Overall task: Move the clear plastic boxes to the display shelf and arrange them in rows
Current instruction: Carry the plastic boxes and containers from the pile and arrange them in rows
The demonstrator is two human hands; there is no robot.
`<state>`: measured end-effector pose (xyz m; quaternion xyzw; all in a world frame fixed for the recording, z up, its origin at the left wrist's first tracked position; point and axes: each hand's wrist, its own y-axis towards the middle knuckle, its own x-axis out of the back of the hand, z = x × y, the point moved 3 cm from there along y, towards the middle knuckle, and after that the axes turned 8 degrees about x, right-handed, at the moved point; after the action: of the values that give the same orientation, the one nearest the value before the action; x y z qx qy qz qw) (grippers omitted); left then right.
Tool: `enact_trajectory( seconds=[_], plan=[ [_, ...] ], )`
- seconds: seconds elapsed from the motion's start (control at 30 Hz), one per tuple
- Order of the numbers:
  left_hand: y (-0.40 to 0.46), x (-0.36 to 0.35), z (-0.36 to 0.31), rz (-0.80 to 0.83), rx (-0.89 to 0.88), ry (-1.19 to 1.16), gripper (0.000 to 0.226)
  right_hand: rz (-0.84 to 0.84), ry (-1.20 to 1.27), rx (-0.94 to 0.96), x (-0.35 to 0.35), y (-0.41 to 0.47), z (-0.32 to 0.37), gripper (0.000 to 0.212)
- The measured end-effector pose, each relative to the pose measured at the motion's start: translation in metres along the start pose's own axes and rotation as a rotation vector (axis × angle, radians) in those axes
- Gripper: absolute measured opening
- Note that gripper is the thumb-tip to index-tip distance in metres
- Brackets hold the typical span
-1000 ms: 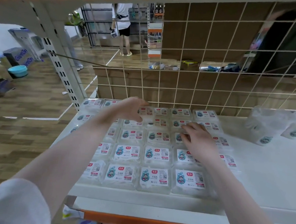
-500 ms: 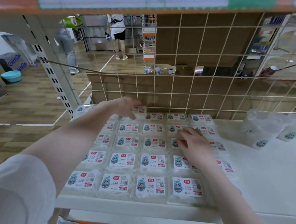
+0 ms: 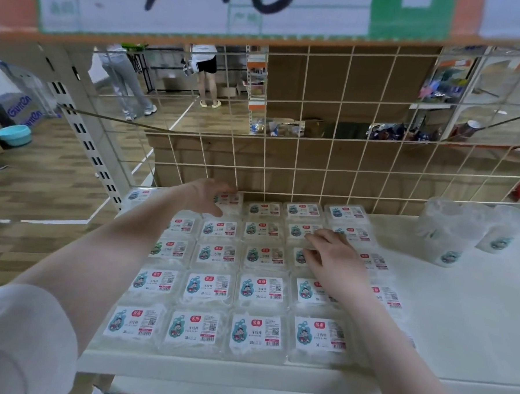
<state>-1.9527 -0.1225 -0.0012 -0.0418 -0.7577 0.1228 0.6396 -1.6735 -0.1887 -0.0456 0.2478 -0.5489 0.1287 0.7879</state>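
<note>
While the boxes [image 3: 207,287] are laid label-up in rows across the white shelf [image 3: 463,322], both hands are kept over the far rows, much as half a second ago. The left hand [image 3: 206,197] is seen reaching to the back row by the wire grid [image 3: 315,157], its fingers loosely curved over a box there; a firm grip cannot be told. The right hand [image 3: 335,258] is rested flat on boxes just nearer, fingers spread and relaxed, having shifted only slightly. Clear bags [image 3: 452,234] are seen well to the right of that hand.
</note>
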Motion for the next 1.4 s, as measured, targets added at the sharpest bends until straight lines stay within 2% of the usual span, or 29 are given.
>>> enact_trajectory(
  seconds=[0.27,0.37,0.47,0.6,0.7,0.8,1.07,1.2,1.4],
  plan=[
    [-0.019,0.003,-0.015,-0.034,-0.029,0.055,0.063,0.04,0.019,0.0,0.004,0.001,0.002,0.038],
    [-0.033,0.003,-0.023,-0.115,-0.028,0.086,0.057,0.036,0.02,-0.041,0.013,-0.003,-0.003,0.04],
    [-0.051,-0.005,-0.034,-0.268,0.023,0.073,0.053,0.029,-0.013,-0.077,0.026,-0.013,-0.017,0.04],
    [-0.078,-0.024,-0.055,-0.415,0.087,-0.046,0.048,0.016,-0.079,-0.18,0.039,-0.038,-0.042,0.038],
    [-0.097,-0.036,-0.077,-0.438,0.089,-0.135,0.046,-0.091,-0.082,-0.272,0.048,-0.063,-0.049,0.028],
    [-0.108,-0.048,-0.094,-0.4,0.071,-0.143,0.047,-0.114,-0.092,-0.412,0.056,-0.09,-0.049,0.037],
    [-0.129,-0.073,-0.154,-0.325,-0.221,-0.063,0.051,-0.255,-0.133,-0.743,0.072,-0.178,-0.027,0.041],
    [-0.151,-0.08,-0.197,-0.304,-0.369,-0.114,0.045,-0.331,-0.192,-0.806,0.089,-0.219,-0.024,0.042],
    [-0.177,-0.09,-0.269,-0.272,-0.538,-0.1,0.052,-0.473,-0.267,-0.881,0.122,-0.277,-0.044,0.034]
  ],
)
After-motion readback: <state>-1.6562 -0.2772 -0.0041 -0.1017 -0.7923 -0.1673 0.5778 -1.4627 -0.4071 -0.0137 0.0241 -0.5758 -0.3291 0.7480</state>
